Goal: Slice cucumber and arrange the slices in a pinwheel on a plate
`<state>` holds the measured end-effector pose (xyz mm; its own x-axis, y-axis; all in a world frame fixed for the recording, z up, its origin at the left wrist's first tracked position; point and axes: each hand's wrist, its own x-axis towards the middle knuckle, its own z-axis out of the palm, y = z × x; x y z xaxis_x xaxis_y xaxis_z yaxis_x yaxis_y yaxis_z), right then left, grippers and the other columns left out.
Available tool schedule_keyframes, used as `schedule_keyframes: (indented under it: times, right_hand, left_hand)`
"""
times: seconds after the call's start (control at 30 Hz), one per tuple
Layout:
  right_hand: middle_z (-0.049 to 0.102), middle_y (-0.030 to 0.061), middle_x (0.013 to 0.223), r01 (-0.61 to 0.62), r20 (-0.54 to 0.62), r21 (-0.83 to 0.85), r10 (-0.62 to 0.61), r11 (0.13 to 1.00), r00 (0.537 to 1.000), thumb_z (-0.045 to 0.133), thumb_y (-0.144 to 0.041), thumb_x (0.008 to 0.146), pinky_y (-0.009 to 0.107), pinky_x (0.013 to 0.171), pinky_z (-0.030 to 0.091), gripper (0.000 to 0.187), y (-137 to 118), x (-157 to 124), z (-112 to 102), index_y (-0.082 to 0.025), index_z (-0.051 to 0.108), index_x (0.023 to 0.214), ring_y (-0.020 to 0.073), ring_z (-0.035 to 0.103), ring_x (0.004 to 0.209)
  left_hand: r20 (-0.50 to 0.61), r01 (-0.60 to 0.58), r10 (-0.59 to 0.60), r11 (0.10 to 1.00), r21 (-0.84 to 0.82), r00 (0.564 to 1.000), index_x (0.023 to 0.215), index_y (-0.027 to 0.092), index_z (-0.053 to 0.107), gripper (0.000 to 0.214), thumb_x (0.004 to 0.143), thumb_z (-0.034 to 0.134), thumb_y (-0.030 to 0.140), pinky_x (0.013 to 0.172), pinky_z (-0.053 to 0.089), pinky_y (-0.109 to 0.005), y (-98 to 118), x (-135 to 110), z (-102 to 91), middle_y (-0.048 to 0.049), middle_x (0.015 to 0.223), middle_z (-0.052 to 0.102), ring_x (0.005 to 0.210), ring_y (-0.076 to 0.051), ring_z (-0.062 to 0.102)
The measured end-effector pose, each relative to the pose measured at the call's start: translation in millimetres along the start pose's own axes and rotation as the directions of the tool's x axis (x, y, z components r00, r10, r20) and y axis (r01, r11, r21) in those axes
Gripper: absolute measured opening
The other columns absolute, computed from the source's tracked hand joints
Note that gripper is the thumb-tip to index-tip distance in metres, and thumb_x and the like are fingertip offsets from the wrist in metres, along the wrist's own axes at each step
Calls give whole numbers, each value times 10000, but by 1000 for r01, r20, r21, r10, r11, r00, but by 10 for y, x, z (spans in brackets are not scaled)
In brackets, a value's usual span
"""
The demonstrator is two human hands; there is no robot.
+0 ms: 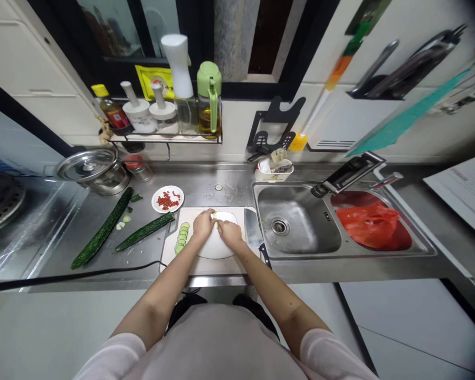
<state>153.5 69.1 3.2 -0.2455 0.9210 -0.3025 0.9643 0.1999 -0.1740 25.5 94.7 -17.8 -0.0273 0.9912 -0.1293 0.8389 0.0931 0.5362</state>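
Note:
Both my hands meet over a white plate (216,248) that sits on a white cutting board (190,264). My left hand (203,224) and my right hand (228,231) are closed, pinching pale green cucumber pieces (217,215) at the plate's far rim. A row of cucumber slices (181,237) lies on the board just left of my left hand. A cleaver (252,232) rests flat on the board's right side, close to my right wrist.
Two long cucumber pieces (103,229) (145,231) and a small dish of chopped red chilli (167,199) lie to the left. A steel pot (93,170) stands at back left. To the right is the sink (301,224), beside a basin with a red bag (370,224). A black cable (83,274) runs along the counter's front edge.

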Motion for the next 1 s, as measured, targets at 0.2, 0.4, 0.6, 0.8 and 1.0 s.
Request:
schedule_keyframes:
  times: [0.2,0.4,0.6,0.8,1.0]
  right_hand:
    - [682,99,1060,0,3,-2,0,1000,1000,261,-280,1000,294,786,439,387,-7,5,0,-225,570,1226,209,644,938]
    - [688,93,1057,-13,-22,71,15,997,1000,298,-296,988,290,786,428,364,14,2,-53,-227,574,1214,209,642,936]
    - [699,81,1072,-79,-154,236,117,969,981,362,-324,959,275,776,416,383,243,-156,-49,-247,562,1277,207,636,952]
    - [719,61,847,-41,-300,396,171,917,939,390,-314,925,246,718,413,377,522,-507,82,-195,655,1165,189,643,802]
    - [700,58,747,-3,-336,490,192,872,922,389,-362,902,253,648,406,402,617,-702,135,-172,690,1090,188,613,681]
  left_hand:
    - [-2,-3,3,1000,12,1000,1148,256,647,318,836,588,250,776,420,-284,15,-7,-2,-52,946,691,891,-212,613]
    - [-17,48,-50,996,-76,999,1151,245,649,335,819,606,262,768,421,-281,30,-24,-62,-45,904,701,860,-208,623]
    - [-161,89,-128,970,-228,979,1103,222,668,314,814,592,319,714,420,-261,-200,-268,-261,-25,823,693,764,-183,624]
    - [-217,218,-287,930,-296,933,1059,202,672,333,813,567,401,654,415,-249,-791,-796,-486,-14,757,666,679,-162,611]
    - [-129,408,-427,901,-150,895,1014,212,656,324,808,551,439,635,394,-260,-1168,-1225,-577,-19,794,684,736,-192,633]
